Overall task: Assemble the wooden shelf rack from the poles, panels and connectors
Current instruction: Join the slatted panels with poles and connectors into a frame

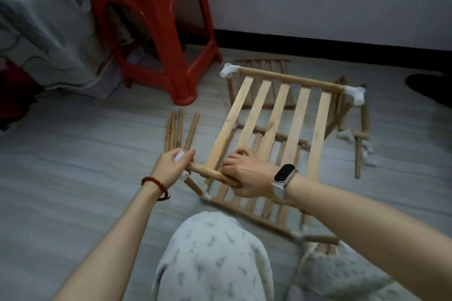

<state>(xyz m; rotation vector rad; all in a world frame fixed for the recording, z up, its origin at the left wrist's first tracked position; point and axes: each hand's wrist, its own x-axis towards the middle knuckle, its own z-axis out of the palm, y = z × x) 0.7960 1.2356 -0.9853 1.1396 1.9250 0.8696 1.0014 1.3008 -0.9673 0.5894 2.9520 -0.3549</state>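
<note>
Nearest, a lower panel [247, 205] lies on the floor [73, 154] by the knees. Above it, the right hand [247, 173] wraps its fingers round the upper panel's [276, 117] near rail [210, 173]. The left hand [171, 166] curls its fingers round a white connector [179, 156] at the rail's end. Pushed askew, the connector may jam or the far connectors [228, 71] work loose. Spare poles [179, 129] lie beyond.
</note>
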